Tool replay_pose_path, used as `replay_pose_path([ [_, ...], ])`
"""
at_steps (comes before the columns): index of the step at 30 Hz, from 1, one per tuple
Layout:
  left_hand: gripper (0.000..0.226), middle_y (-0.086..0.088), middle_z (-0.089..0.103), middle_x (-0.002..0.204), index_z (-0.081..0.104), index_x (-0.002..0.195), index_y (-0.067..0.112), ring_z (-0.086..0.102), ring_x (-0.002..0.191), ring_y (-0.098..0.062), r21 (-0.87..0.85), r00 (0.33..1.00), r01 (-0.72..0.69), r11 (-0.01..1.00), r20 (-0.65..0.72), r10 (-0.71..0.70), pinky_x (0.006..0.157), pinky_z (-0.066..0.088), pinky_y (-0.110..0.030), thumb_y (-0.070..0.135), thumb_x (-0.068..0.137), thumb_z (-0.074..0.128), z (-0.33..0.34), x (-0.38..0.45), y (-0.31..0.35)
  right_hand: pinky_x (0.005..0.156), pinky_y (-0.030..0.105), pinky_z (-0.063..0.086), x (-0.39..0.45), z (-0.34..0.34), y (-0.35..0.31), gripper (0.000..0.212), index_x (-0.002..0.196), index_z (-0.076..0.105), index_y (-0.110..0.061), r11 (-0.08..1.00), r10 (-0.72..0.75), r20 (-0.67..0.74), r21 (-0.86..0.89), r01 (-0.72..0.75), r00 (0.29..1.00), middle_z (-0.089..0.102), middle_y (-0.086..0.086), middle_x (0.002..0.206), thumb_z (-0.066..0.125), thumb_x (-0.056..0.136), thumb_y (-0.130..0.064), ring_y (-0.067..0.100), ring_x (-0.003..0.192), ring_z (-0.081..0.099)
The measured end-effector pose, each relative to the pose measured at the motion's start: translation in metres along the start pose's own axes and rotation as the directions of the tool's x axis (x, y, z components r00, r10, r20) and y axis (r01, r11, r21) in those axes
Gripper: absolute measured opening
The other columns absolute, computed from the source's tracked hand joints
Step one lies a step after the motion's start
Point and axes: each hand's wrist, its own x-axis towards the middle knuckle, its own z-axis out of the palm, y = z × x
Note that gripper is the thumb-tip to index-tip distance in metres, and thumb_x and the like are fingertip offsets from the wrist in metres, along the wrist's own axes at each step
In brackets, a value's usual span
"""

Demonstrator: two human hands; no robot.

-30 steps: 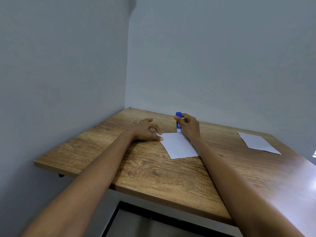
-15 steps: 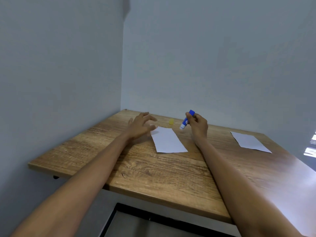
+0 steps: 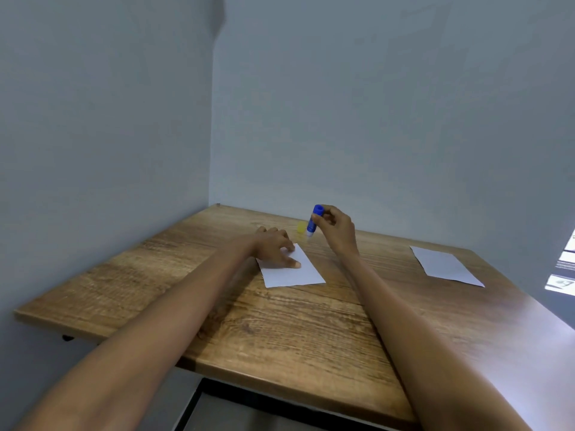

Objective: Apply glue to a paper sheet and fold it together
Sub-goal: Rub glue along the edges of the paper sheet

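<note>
A white paper sheet (image 3: 295,273) lies on the wooden table (image 3: 280,331), near its far middle. My left hand (image 3: 275,245) rests on the sheet's far left part, fingers spread and pressing it down. My right hand (image 3: 337,228) holds a blue glue stick (image 3: 312,221) by its upper end, tip pointing down, just above the table beyond the sheet's far corner. A small yellow cap (image 3: 301,227) lies on the table just left of the stick's tip.
A second white sheet (image 3: 445,265) lies at the table's far right. Grey walls close in the table at the left and back. The table's near edge runs across the lower frame with a dark gap below.
My left hand has moved onto the sheet and presses it. My right hand lifted the glue stick off the sheet, swung it right, then brought it back to more upright.
</note>
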Motion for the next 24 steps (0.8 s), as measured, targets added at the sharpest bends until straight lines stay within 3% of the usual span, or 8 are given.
replay_pose_path([
  [4, 0.067, -0.003, 0.034, 0.145, 0.036, 0.143, 0.023, 0.029, 0.134, -0.022, -0.007, 1.0, -0.009, 1.0, -0.024, 0.009, 0.11, 0.016, -0.044, 0.063, 0.089, 0.037, 0.008, 0.003, -0.005, 0.07, 0.003, 0.045, 0.006, 0.008, 0.0, 0.016, 0.101, 0.067, -0.015, 0.999, -0.025, 0.066, -0.036, 0.027, 0.998, 0.066, -0.008, 0.085, 0.063, 0.086, -0.013, -0.001, 0.08, 0.061],
  [9, 0.066, -0.001, 0.035, 0.143, 0.035, 0.143, 0.025, 0.03, 0.133, -0.021, -0.04, 0.998, -0.024, 0.999, -0.063, 0.021, 0.108, 0.017, -0.044, 0.064, 0.089, 0.037, 0.015, 0.004, -0.012, 0.078, 0.025, 0.052, 0.01, 0.016, -0.002, 0.02, 0.106, 0.064, -0.009, 0.998, -0.015, 0.051, -0.054, 0.018, 0.999, 0.066, 0.005, 0.088, 0.062, 0.088, -0.015, 0.016, 0.082, 0.064],
  [14, 0.067, -0.001, 0.037, 0.143, 0.038, 0.141, 0.025, 0.033, 0.132, -0.021, -0.059, 0.996, -0.033, 0.998, -0.09, 0.027, 0.108, 0.018, -0.045, 0.065, 0.087, 0.04, 0.017, 0.007, -0.015, 0.055, 0.01, 0.049, 0.015, 0.017, 0.0, 0.025, 0.099, 0.058, -0.01, 0.998, 0.05, -0.048, -0.04, -0.052, 0.998, 0.07, 0.012, 0.087, 0.067, 0.086, -0.029, 0.008, 0.061, 0.063],
  [20, 0.068, 0.0, 0.038, 0.144, 0.04, 0.141, 0.026, 0.033, 0.132, -0.02, -0.067, 0.994, -0.045, 0.997, -0.104, 0.038, 0.107, 0.018, -0.045, 0.066, 0.086, 0.041, 0.019, 0.009, -0.017, 0.077, 0.038, 0.057, 0.018, 0.02, 0.007, 0.029, 0.093, 0.052, -0.012, 0.99, 0.105, -0.067, -0.089, -0.11, 0.992, 0.068, 0.014, 0.097, 0.071, 0.082, -0.031, 0.027, 0.083, 0.069],
  [24, 0.068, 0.0, 0.037, 0.144, 0.039, 0.141, 0.026, 0.033, 0.132, -0.02, -0.062, 0.995, -0.047, 0.997, -0.093, 0.041, 0.107, 0.018, -0.045, 0.066, 0.086, 0.04, 0.018, 0.01, -0.018, 0.068, 0.026, 0.055, 0.019, 0.021, 0.009, 0.024, 0.095, 0.053, -0.014, 0.991, 0.098, -0.048, -0.084, -0.102, 0.994, 0.069, 0.012, 0.095, 0.07, 0.084, -0.028, 0.014, 0.068, 0.066],
])
